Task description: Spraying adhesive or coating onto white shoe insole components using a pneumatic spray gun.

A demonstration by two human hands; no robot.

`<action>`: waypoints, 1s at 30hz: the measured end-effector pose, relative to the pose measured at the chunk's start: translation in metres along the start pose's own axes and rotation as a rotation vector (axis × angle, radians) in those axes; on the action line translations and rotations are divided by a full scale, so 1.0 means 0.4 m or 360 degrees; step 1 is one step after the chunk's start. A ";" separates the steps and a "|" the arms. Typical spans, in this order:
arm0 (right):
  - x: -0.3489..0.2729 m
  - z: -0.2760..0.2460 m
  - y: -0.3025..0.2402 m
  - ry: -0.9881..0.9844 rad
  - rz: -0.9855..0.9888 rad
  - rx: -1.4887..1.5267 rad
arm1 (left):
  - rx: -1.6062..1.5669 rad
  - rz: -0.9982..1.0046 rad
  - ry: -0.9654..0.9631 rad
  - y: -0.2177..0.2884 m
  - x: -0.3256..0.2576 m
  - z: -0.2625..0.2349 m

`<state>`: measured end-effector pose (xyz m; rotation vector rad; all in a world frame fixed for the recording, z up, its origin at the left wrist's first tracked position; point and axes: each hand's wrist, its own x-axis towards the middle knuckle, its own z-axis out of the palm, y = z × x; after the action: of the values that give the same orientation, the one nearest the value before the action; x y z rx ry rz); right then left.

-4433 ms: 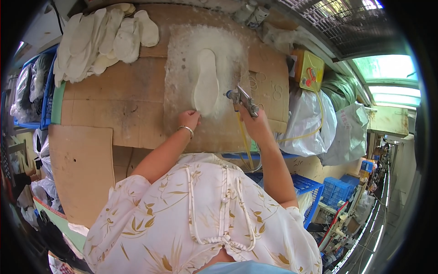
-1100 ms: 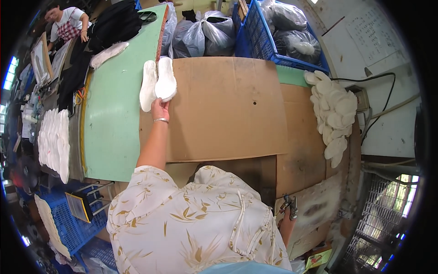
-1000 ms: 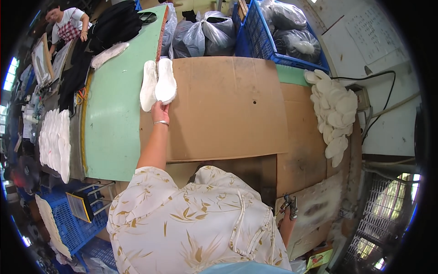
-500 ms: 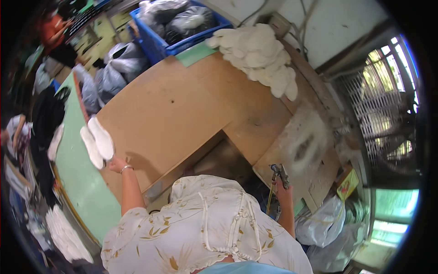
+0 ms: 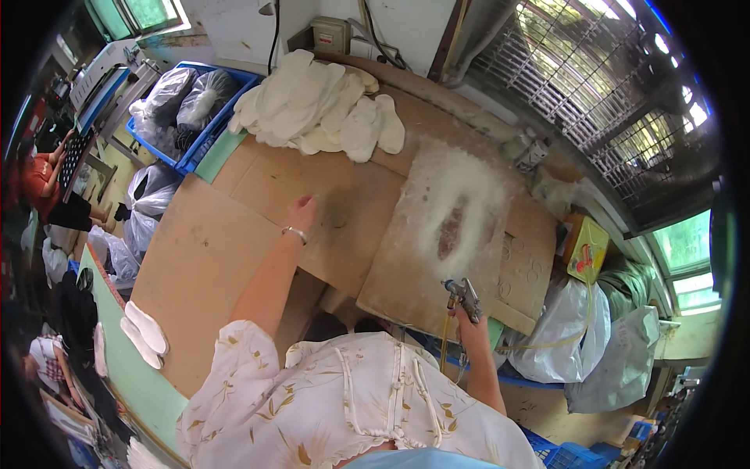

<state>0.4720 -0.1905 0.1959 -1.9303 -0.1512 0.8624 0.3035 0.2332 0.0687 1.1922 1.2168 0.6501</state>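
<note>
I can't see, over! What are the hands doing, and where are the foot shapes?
Right hand gripping spray gun. Left hand blurred, over cardboard, looks empty. Insole heap at back, insole pair at left. Yellow hose hangs from gun.

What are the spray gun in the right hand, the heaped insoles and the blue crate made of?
Spray gun: probably metal, as its grey body gleams in places.
Heaped insoles: perhaps felt or another soft fabric, judging by their matte, off-white surfaces; the exact fibre can't be told.
Blue crate: likely moulded plastic, given its even colour and smooth-looking rim.
</note>
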 end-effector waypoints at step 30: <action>-0.040 -0.047 0.108 0.0537 0.0186 0.0245 | -0.0778 0.0080 -0.0767 0.623 0.310 0.641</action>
<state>0.4612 -0.2334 0.1737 -1.9216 0.2253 0.5923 0.6293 0.3341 0.2333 0.8936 0.5788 0.6067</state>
